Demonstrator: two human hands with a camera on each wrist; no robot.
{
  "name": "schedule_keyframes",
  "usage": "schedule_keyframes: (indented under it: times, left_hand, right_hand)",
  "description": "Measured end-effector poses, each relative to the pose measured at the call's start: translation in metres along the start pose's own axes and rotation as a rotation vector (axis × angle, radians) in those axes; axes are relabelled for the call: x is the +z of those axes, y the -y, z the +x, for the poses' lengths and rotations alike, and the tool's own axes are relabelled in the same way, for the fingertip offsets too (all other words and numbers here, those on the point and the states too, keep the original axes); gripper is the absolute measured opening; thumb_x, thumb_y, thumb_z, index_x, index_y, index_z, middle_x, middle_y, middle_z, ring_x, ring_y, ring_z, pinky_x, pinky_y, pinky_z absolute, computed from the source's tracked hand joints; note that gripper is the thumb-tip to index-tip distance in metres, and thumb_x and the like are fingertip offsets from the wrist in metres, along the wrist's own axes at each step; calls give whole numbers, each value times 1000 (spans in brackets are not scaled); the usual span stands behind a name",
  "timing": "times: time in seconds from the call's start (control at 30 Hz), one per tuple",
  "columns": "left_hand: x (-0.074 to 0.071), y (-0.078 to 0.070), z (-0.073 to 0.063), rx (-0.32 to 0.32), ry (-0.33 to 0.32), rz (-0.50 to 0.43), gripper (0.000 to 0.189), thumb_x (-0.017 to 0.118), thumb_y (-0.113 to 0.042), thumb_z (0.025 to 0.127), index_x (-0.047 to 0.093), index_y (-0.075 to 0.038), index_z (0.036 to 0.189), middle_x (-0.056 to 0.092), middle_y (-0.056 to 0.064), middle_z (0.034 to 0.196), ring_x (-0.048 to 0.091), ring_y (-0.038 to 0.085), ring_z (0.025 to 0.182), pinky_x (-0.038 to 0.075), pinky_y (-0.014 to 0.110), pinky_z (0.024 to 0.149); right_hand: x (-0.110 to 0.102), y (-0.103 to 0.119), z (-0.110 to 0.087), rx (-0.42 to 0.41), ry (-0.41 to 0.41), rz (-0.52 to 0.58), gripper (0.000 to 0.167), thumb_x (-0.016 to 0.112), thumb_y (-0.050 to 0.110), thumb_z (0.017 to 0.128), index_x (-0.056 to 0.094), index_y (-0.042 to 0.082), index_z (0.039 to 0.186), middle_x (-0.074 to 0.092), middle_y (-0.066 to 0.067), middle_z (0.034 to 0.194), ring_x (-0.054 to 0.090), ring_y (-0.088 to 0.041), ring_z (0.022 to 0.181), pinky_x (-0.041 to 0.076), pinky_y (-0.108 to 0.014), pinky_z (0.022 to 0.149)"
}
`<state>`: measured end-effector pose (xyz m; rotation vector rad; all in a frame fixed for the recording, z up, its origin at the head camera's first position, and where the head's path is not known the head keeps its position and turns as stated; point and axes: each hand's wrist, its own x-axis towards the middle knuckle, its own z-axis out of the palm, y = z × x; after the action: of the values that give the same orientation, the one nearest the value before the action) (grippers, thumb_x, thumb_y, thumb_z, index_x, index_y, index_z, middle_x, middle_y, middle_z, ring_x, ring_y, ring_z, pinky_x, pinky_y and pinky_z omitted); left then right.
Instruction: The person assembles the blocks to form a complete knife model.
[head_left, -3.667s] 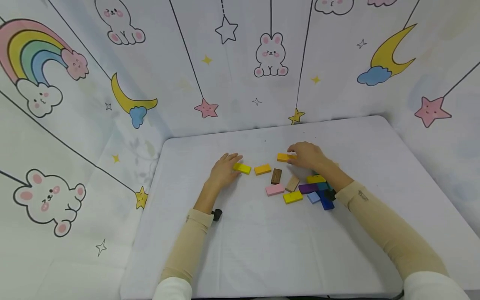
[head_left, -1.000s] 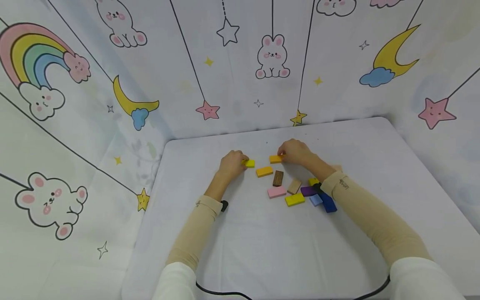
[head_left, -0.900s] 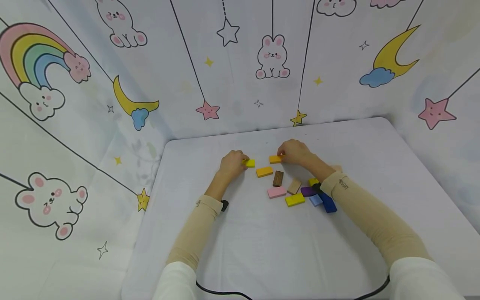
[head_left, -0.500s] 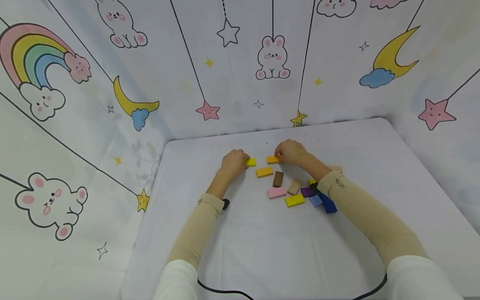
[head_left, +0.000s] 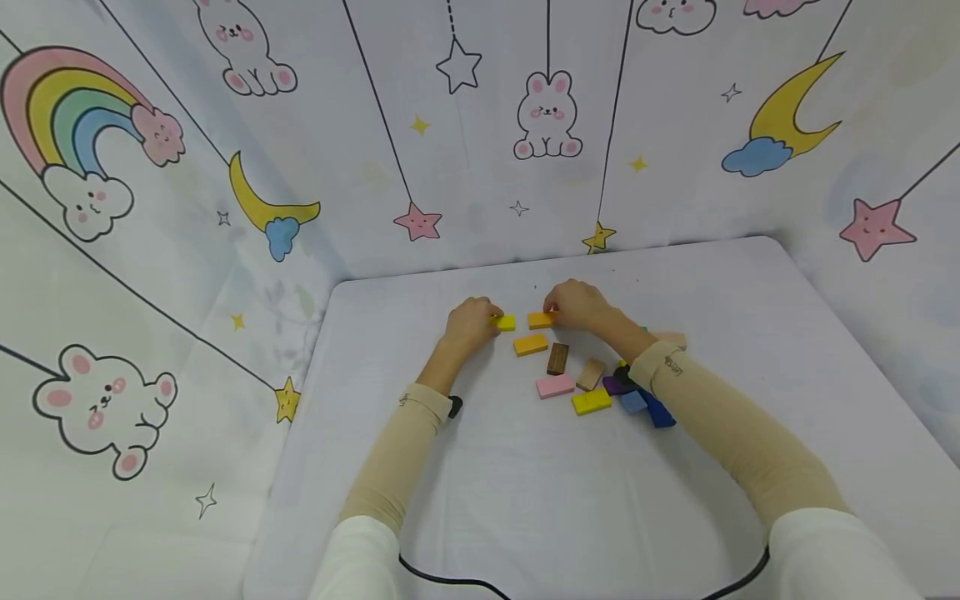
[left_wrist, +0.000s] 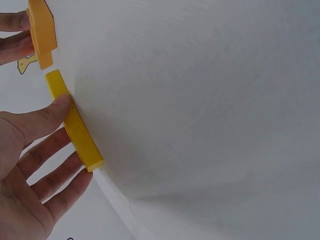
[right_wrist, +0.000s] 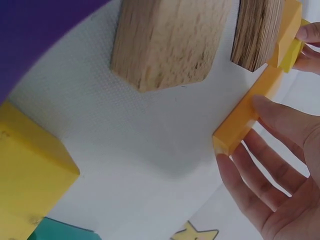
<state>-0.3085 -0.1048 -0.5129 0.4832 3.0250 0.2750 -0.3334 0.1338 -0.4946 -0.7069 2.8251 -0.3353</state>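
I have the left hand [head_left: 472, 323] in view, its grip narrow, pinching a yellow block [head_left: 506, 322] on the far half of the worktop [head_left: 525, 500]. The right hand [head_left: 576, 305] I see pinching an orange block [head_left: 540, 320] just as narrowly, a small gap between the two pieces. Nearer me lie a second orange block [head_left: 530, 344] and, just beside it, a dark brown block [head_left: 557, 358].
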Motion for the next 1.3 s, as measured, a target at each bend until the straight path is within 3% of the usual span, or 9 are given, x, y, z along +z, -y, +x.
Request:
schedule_keyframes:
  times: [0.57,0.9,1.3]
  left_hand:
    - [6,-4,4,-10,-32,9,35,80,-23,94,77,-18,129,71,2,127,64,23,115,58,39,98]
    - [8,-7,4,2,-25,-4,37,77,-21,96,74,-14,132,66,1,142,62,22,130,52,38,109]
    - [8,-11,2,10,-43,39,35,75,-20,98,74,-15,132,64,0,145,60,20,133,52,37,110]
  right_hand:
    - [0,9,8,-4,15,-6,29,77,16,94,78,12,123,74,-9,117,66,-27,106,60,-45,90]
    - [2,13,11,-10,4,-19,29,76,14,95,78,11,123,74,-10,120,67,-28,109,60,-45,92]
    - [3,16,12,-11,-9,-19,28,76,14,95,78,10,122,74,-11,121,68,-28,110,60,-46,93]
